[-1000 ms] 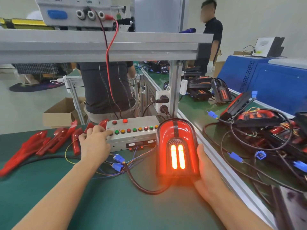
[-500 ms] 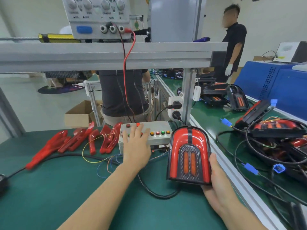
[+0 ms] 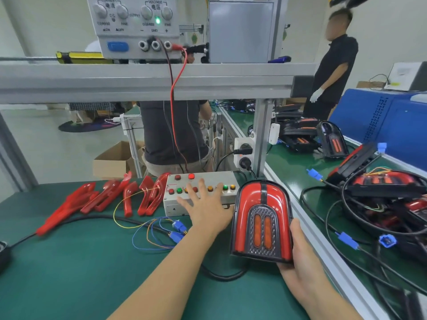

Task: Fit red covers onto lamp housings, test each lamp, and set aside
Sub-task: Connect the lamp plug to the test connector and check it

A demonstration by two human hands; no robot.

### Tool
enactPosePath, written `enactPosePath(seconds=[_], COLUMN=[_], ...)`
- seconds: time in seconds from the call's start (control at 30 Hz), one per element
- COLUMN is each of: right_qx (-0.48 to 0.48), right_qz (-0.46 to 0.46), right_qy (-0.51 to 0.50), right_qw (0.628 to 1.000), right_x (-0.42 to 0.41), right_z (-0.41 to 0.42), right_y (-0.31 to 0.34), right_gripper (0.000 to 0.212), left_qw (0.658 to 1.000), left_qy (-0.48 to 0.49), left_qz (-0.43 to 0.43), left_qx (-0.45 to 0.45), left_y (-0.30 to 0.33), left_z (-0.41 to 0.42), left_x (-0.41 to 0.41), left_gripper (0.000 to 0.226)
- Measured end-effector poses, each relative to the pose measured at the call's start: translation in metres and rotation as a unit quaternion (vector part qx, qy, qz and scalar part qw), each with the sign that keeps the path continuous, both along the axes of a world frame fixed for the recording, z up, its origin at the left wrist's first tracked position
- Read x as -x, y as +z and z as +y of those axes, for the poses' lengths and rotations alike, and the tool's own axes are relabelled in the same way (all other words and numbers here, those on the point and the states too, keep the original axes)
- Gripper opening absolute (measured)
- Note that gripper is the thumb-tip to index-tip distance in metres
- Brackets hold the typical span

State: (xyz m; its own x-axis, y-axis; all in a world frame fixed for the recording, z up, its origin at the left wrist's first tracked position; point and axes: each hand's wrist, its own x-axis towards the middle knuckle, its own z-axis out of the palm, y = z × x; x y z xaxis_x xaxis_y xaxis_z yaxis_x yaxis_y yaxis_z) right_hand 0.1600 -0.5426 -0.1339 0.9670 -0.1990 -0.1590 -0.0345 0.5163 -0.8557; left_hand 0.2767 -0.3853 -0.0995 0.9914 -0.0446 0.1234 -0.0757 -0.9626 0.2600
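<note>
A red-covered lamp (image 3: 261, 221) with a dark grille and two unlit orange strips stands tilted up on the green bench. My right hand (image 3: 300, 257) grips it from behind and below at its lower right side. My left hand (image 3: 205, 209) lies with straight, spread fingers on the grey test box (image 3: 198, 192), fingertips among its row of coloured buttons. A black cable (image 3: 221, 276) runs out from under the lamp. Several loose red covers (image 3: 108, 199) lie to the left of the box.
Blue connectors on thin wires (image 3: 178, 230) lie before the box. A power supply (image 3: 136, 28) sits on the aluminium shelf above. Lamps and tangled cables (image 3: 381, 192) crowd the right bench. Two people stand beyond, one behind the bench (image 3: 173, 135), another at the right (image 3: 332, 65).
The lamp's strips, lit brightly a second ago, are now dark. My left hand has slid rightward along the button row. The view has tilted upward.
</note>
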Motion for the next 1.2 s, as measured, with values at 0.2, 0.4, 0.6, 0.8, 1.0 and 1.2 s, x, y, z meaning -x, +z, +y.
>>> enactPosePath(seconds=[0.2,0.4,0.6,0.8,1.0,1.2], right_qx=[-0.018,-0.018,-0.040,-0.054,-0.041,-0.048], right_qz=[0.001,-0.007,-0.005,-0.002,0.004,0.006], right_qy=[-0.016,-0.015,-0.030,-0.040,-0.042,-0.050], right_qw=[1.000,1.000,0.999,0.998,0.998,0.998], right_x=[0.001,0.001,-0.004,-0.005,-0.003,-0.002], right_z=[0.001,0.001,0.002,0.002,0.003,0.004], right_y=[0.002,0.002,-0.002,-0.003,-0.001,0.000], right_gripper=[0.059,0.058,0.060,0.062,0.062,0.059], left_qw=[0.999,0.999,1.000,0.999,0.999,0.999], left_qy=[0.000,0.001,0.002,0.003,-0.002,-0.009], left_qz=[0.041,0.038,0.029,0.031,0.034,0.031], left_qx=[-0.005,0.002,0.007,0.009,0.012,0.006], left_y=[0.009,0.011,0.000,-0.002,-0.002,-0.002], left_z=[-0.003,-0.002,-0.002,-0.002,-0.001,-0.001], left_x=[0.000,0.002,-0.001,-0.005,-0.002,-0.002], left_gripper=[0.071,0.067,0.067,0.076,0.075,0.073])
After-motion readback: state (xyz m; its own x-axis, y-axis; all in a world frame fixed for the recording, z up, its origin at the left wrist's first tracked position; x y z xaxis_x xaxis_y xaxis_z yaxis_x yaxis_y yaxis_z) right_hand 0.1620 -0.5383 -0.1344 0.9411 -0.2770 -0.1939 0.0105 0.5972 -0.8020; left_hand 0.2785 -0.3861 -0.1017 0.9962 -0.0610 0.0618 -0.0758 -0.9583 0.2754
